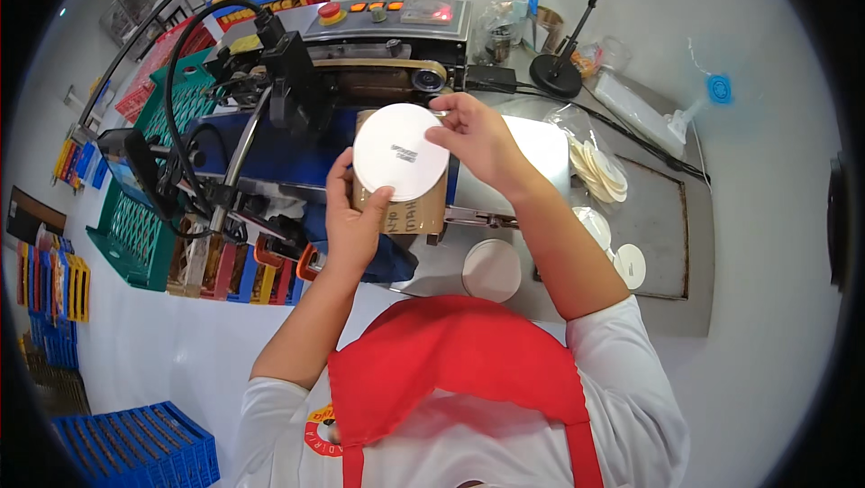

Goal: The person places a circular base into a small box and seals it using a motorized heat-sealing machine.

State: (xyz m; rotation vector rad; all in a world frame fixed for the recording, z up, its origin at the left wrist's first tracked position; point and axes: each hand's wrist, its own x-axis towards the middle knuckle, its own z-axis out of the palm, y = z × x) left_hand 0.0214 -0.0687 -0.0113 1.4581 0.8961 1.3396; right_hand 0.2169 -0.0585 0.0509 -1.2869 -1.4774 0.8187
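A white round disc (392,126), probably paper or card, bears a small block of dark print. My left hand (355,224) holds it from the lower left, thumb on its face and fingers behind. At its right edge, the thumb and fingers of my right hand (476,140) pinch the rim. Directly behind the disc is a cardboard box (412,217) with handwriting and clear tape, partly hidden. The box rests at the end of a machine's blue conveyor belt (338,150). A pile of plain white discs (492,270) lies on the metal table below my right forearm.
A machine control panel (385,18) with a red stop button is at the back. Left stand a camera on a metal arm (287,76) and a green crate (128,238). To the right are bagged discs (598,167), a printed disc (630,266), cables and a black stand base (555,76).
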